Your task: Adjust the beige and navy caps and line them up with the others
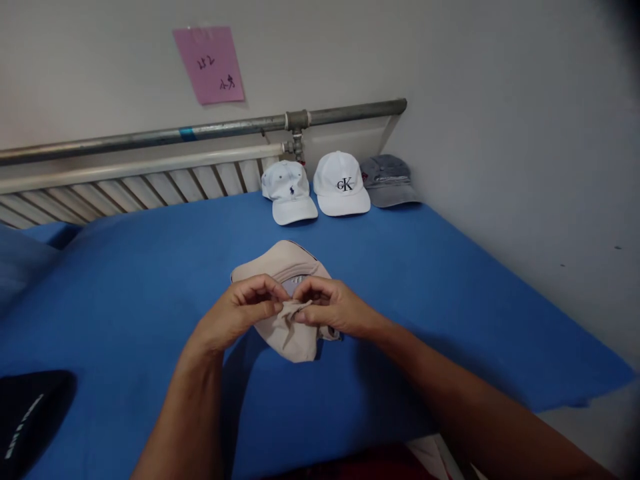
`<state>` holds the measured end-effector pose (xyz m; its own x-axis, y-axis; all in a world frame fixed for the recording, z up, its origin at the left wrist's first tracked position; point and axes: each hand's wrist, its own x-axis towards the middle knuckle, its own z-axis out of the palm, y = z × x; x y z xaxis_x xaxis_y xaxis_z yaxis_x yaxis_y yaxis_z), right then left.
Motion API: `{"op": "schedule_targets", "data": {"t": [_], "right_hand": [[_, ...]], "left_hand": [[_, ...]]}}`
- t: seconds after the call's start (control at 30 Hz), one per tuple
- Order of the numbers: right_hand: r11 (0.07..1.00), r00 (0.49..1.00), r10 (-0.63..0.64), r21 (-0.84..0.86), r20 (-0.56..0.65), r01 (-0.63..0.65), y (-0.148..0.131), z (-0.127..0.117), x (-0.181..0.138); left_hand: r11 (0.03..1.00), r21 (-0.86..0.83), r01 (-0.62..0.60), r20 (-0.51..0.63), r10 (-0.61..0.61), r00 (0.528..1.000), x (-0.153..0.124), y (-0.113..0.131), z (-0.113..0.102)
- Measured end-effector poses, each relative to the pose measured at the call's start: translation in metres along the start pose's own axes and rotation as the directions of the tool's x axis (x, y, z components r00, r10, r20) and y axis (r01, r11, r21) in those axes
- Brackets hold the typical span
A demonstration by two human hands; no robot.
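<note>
A beige baseball cap point(295, 343) lies in the middle of the blue surface, its brim pointing away to the upper left and part of its inside showing. My left hand point(243, 308) pinches a gathered fold of the cap's fabric between thumb and fingers. From the other side my right hand point(333, 308) pinches the same crumpled fabric, its fingertips close to those of the left. Both hands partly cover the cap's opening. Whether a strap or buckle lies between the fingertips I cannot make out.
Along the back stand a white cap with a small emblem point(290, 190), a white cap with dark letters point(343, 185) and a grey cap point(393, 181). A black cap point(33, 417) lies at the lower left. Behind are a radiator point(165, 188) and a metal pipe point(240, 127).
</note>
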<state>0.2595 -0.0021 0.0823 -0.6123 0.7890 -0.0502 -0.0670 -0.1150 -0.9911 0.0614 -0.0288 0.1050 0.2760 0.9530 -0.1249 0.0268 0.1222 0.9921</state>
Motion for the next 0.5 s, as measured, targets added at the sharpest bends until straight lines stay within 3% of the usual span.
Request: {"op": "schedule_targets", "data": {"t": [0.13, 0.27, 0.37, 0.5], "right_hand": [[0.967, 0.980, -0.196, -0.173, -0.035, 0.187, 0.005, 0.000, 0.000], [0.858, 0.930, -0.367, -0.379, 0.017, 0.346, 0.009, 0.000, 0.000], [0.828, 0.917, -0.397, -0.417, 0.038, 0.376, 0.009, 0.001, 0.001], [0.873, 0.947, -0.322, -0.386, -0.001, 0.297, 0.008, 0.001, 0.001]], "left_hand": [[0.998, -0.054, 0.040, -0.003, -0.040, 0.999, 0.003, -0.005, -0.001], [0.979, -0.087, 0.186, 0.111, -0.176, 0.978, 0.005, -0.012, -0.006], [0.967, -0.045, 0.250, 0.191, -0.237, 0.952, 0.007, -0.015, -0.011], [0.968, 0.099, 0.230, 0.169, -0.244, 0.955, 0.007, -0.011, -0.010]]}}
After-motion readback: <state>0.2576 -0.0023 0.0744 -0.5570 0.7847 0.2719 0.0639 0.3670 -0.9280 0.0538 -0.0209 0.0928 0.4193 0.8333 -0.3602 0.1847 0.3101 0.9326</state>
